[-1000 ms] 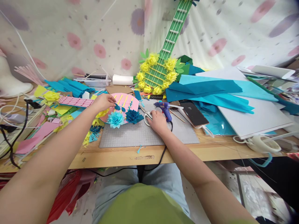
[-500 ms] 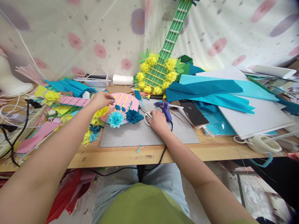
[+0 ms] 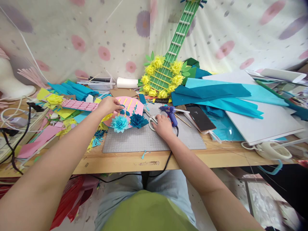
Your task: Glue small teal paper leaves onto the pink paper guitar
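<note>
My left hand [image 3: 109,106] reaches over the pink paper guitar body [image 3: 138,106], thumb and fingertips pinched on a small dark blue paper leaf [image 3: 123,106]. Just below the fingertips, more blue leaves [image 3: 127,113] lie on the guitar, above a light blue paper flower [image 3: 119,124] and a dark blue one [image 3: 137,120]. My right hand [image 3: 163,124] rests on the grey cutting mat [image 3: 130,141], its fingers curled at the handles of the scissors [image 3: 152,121]. The blades point away to the left. A blue glue gun [image 3: 172,115] lies right beside that hand.
A green paper guitar with yellow flowers [image 3: 166,75] leans on the curtain behind. To the right lie a phone [image 3: 201,118], blue paper sheets [image 3: 214,91] and a white board [image 3: 262,125]. Yellow and pink scraps [image 3: 40,139] crowd the left. A black cord [image 3: 167,163] crosses the table's front edge.
My left hand has moved slightly right and down over the pink guitar, and a blue leaf now shows at its fingertips. My right hand stays at the scissors.
</note>
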Available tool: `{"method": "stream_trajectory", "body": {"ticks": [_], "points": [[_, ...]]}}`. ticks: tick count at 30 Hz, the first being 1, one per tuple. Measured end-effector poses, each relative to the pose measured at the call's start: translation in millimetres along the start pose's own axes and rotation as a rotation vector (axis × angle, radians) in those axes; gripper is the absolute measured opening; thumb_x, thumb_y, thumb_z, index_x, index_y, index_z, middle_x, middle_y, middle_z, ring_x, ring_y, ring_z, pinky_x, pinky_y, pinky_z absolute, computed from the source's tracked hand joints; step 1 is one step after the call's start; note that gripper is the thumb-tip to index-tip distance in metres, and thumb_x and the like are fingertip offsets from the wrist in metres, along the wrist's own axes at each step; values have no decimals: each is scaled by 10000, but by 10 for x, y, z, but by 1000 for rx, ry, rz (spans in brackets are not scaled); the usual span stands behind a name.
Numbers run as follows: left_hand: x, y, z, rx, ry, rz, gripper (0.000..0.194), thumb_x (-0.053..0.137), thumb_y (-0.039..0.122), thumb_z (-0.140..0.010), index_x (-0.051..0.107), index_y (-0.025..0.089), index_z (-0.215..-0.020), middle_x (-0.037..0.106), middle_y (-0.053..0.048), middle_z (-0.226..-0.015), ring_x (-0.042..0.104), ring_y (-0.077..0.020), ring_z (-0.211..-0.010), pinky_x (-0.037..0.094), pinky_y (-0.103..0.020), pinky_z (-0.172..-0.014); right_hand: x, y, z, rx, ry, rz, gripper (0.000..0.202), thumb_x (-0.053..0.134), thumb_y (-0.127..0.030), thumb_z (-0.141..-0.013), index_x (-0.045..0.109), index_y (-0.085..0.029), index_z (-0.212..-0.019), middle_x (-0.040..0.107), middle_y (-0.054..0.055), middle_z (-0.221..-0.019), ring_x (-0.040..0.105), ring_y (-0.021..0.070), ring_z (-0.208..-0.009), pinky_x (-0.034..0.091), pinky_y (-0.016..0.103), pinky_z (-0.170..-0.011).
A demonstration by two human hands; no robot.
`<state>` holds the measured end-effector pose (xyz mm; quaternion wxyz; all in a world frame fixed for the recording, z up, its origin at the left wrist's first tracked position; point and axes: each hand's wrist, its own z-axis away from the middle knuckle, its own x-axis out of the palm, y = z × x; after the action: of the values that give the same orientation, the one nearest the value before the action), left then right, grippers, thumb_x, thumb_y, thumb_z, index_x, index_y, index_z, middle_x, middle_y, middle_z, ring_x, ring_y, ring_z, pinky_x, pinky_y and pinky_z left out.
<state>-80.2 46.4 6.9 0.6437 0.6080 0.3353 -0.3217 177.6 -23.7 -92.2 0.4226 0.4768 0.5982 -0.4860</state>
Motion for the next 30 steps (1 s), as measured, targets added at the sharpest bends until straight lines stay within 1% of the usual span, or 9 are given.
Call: {"method": "stream_trajectory", "body": {"ticks": [4, 7, 9, 13, 15, 18, 20, 27, 30], "points": [[-20, 7, -14, -44, -69, -64, 248, 779, 378, -622, 650, 185, -534, 681, -74, -534, 679, -248, -600, 493, -298, -539, -16, -9, 2, 8, -14, -10, 311, 535, -370, -898, 555, -142, -1108, 611, 143, -1085, 571, 259, -1037, 419, 316, -819], [-16, -15, -49, -101, -148, 70, 271, 738, 400, -666, 631, 171, -569, 685, -96, -553, 693, -263, -633, 505, -303, -528, -24, -14, 1, 12, -14, -23, 311, 532, -369, -898, 556, -142, -1110, 610, 144, -1086, 568, 260, -1039, 420, 318, -815], [-16, -11, -47, -146, -167, 156, 266, 742, 382, -661, 615, 167, -569, 678, -105, -550, 702, -278, -662, 514, -310, -528, -27, -15, 1, 15, -12, -32, 309, 529, -368, -899, 556, -146, -1113, 611, 143, -1088, 566, 261, -1040, 422, 320, -812], [-39, 32, 11, -177, -178, 237, 192, 794, 251, -578, 630, 155, -550, 666, -97, -541, 706, -287, -685, 530, -316, -538, -35, -19, 3, 21, -23, -35, 314, 528, -369, -899, 557, -148, -1120, 612, 141, -1095, 566, 266, -1041, 423, 326, -817], [-54, 50, 41, -164, -149, 242, 187, 805, 221, -547, 632, 151, -545, 664, -86, -535, 705, -276, -672, 524, -297, -516, -41, -21, 6, 21, -25, -34, 319, 531, -367, -897, 557, -143, -1122, 612, 144, -1101, 565, 267, -1048, 424, 327, -824], [-62, 65, 68, -122, -90, 181, 211, 820, 265, -537, 644, 149, -544, 658, -80, -517, 704, -266, -655, 491, -260, -467, -48, -22, 10, 21, -26, -33, 316, 530, -366, -898, 555, -143, -1121, 610, 145, -1102, 563, 265, -1054, 424, 324, -824], [-56, 76, 78, -118, -82, 164, 217, 821, 287, -542, 652, 151, -545, 662, -82, -521, 707, -269, -665, 488, -261, -469, -56, -23, 11, 20, -28, -30, 316, 529, -367, -899, 552, -145, -1123, 610, 143, -1099, 562, 264, -1054, 423, 322, -823], [-39, 144, 139, -176, -168, 328, 223, 835, 251, -524, 662, 143, -614, 708, -106, -646, 719, -296, -753, 526, -306, -545, -97, -45, 7, 36, -50, -27, 313, 534, -360, -898, 556, -135, -1115, 613, 151, -1105, 564, 268, -1039, 420, 330, -833], [-36, 155, 175, -187, -158, 374, 239, 832, 264, -535, 668, 146, -662, 714, -101, -673, 716, -288, -786, 525, -300, -560, -84, -42, 18, 34, -45, -44, 312, 536, -349, -894, 556, -136, -1121, 608, 153, -1117, 559, 271, -1043, 422, 333, -827]]}}
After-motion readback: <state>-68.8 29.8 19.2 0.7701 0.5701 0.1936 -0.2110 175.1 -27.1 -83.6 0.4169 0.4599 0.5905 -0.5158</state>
